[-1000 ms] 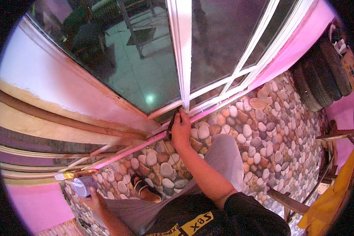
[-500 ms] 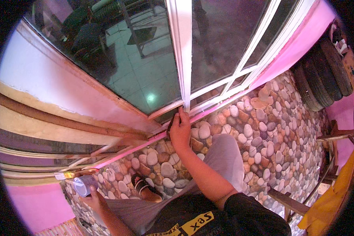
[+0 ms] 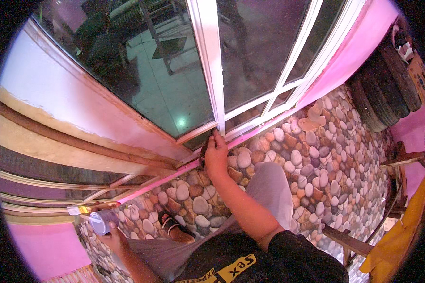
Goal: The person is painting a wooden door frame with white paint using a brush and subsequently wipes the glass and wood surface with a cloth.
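Observation:
Low on the left, my left hand [image 3: 115,239] grips a small clear cup [image 3: 104,222] with whitish-lilac contents and a pale stick-like piece at its rim. A paintbrush [image 3: 84,208] with pale bristles, a yellow band and a brown handle lies across just beyond the cup; whether my fingers also hold it is hidden. My right hand [image 3: 216,153] is closed at the foot of the white door frame [image 3: 218,111], fingertips against its lower end. Something dark shows along the left side of that hand, too covered to name.
Glass panes [image 3: 170,80] fill the frame, beside a partly painted wooden panel [image 3: 94,101]. A pebble-patterned floor [image 3: 316,174] spreads below, with my sandalled foot [image 3: 174,226] on it. Stacked tyres [image 3: 382,94] stand far right; a wooden bench [image 3: 349,243] and yellow cloth [image 3: 392,240] are near right.
The view has shifted slightly, so the door frame appears a little further left. Both hands keep nearly the same places and grips.

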Motion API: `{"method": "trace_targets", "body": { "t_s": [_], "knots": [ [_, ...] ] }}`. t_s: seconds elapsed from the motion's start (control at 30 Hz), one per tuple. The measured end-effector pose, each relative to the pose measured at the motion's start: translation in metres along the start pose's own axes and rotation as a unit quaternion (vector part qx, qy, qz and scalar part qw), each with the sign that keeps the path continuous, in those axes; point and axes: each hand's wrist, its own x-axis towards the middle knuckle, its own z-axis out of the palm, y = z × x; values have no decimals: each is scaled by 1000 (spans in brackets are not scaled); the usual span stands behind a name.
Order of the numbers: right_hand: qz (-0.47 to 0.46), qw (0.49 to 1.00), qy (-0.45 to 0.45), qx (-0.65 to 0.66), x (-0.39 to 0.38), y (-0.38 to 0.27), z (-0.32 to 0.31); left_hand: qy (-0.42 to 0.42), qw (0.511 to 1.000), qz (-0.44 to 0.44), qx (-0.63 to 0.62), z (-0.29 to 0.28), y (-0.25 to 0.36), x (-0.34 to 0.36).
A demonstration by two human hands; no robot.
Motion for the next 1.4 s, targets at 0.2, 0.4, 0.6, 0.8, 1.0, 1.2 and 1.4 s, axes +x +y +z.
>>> {"method": "trace_targets", "body": {
  "t_s": [0.2,0.4,0.6,0.8,1.0,1.2,1.4],
  "knots": [
    [-74,997,11,-18,-9,-23,-6,39,997,-64,5,2,4,-4],
    [-92,996,12,-15,-11,-23,-6,38,998,10,46,10,10,-7],
    [-52,998,-4,-38,-10,-23,-6,19,997,-31,64,0,5,-5],
    [-15,1000,25,3,3,18,2,6,999,-20,32,7,9,-7],
    [229,964,-99,93,8,97,-3,22,994,-37,96,19,33,-13],
    [31,983,-178,13,-95,28,6,45,994,-57,80,13,35,-22],
    [-54,937,-316,142,-123,-88,-2,78,994,-17,73,36,58,-22]
  ]
}}
